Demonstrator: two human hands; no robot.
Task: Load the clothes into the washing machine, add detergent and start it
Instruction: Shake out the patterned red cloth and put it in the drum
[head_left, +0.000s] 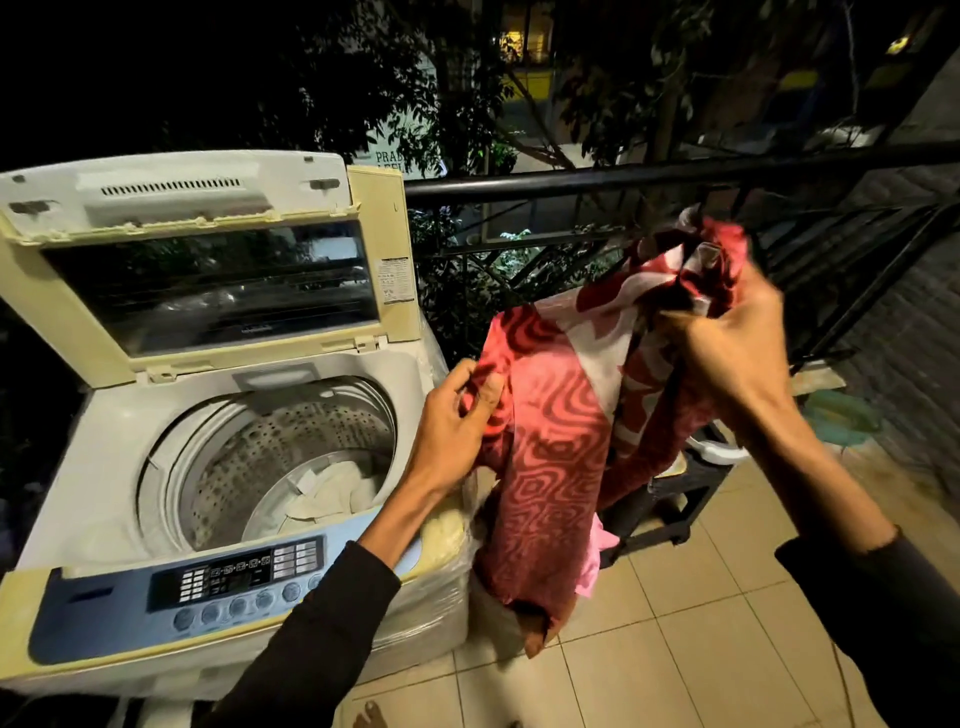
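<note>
Red patterned cloth (550, 447) hangs long-way down, right of washing machine (119, 467). Left hand (457, 421) pinches its edge; right hand (737, 348) grips bunched top. Open drum (270, 457) lies left, nearer left hand.

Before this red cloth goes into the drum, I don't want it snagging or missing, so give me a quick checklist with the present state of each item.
1. Washing machine lid raised clear of the opening: ok.
2. Room left in the drum: ok, only a pale garment lies at the bottom.
3. Left hand gripping the red patterned cloth: ok, pinching its edge.
4. Right hand gripping the cloth: ok, holding the bunched top.
5. Cloth over the drum: not ok, it hangs to the right of the machine, above the floor.
6. Lower end of the cloth free of the pile below: cannot tell.
</note>
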